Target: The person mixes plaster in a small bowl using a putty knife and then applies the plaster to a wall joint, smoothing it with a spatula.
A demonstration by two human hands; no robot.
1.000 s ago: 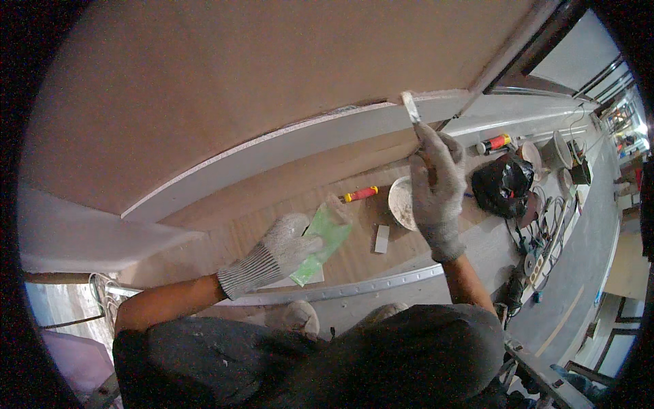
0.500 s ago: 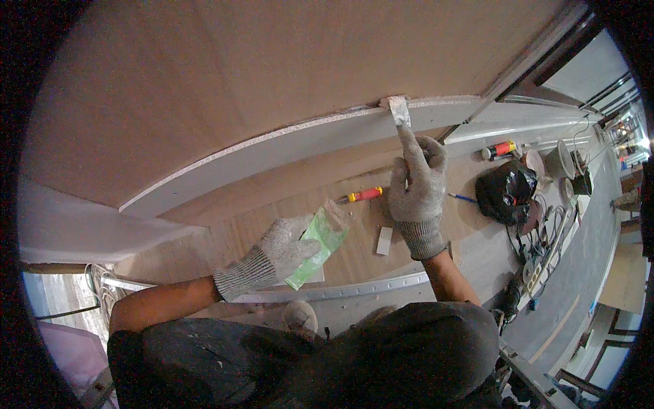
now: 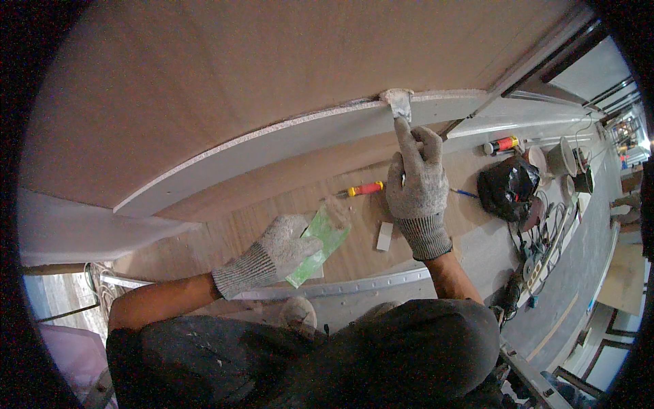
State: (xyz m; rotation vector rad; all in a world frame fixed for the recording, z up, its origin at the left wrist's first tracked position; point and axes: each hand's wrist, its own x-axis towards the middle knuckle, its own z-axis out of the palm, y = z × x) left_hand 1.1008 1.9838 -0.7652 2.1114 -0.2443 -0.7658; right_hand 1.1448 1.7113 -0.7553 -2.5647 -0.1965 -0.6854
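My gloved right hand (image 3: 417, 180) grips a putty knife (image 3: 400, 108), forefinger along its blade. Pale paste sits at the blade's tip, on the top edge of a pale board strip (image 3: 272, 146) where it meets the brown panel (image 3: 286, 54). My gloved left hand (image 3: 269, 253) holds a flat green board (image 3: 325, 238) with paste on its far end, low over the wooden surface (image 3: 191, 255). Between my hands lie a red-and-yellow handled tool (image 3: 366, 188) and a small white rectangular piece (image 3: 384, 236).
To the right are a blue pencil (image 3: 463, 193), a black bag (image 3: 506, 184), a red-and-black cartridge (image 3: 503, 144), several pots (image 3: 562, 155) and tangled cables (image 3: 535, 249). A perforated metal rail (image 3: 340, 290) runs in front of my feet. Metal ladder rails (image 3: 538, 382) show at lower right.
My right hand has moved left and the knife's blade now rests against the strip's edge, with more paste showing there. My left hand has hardly moved.
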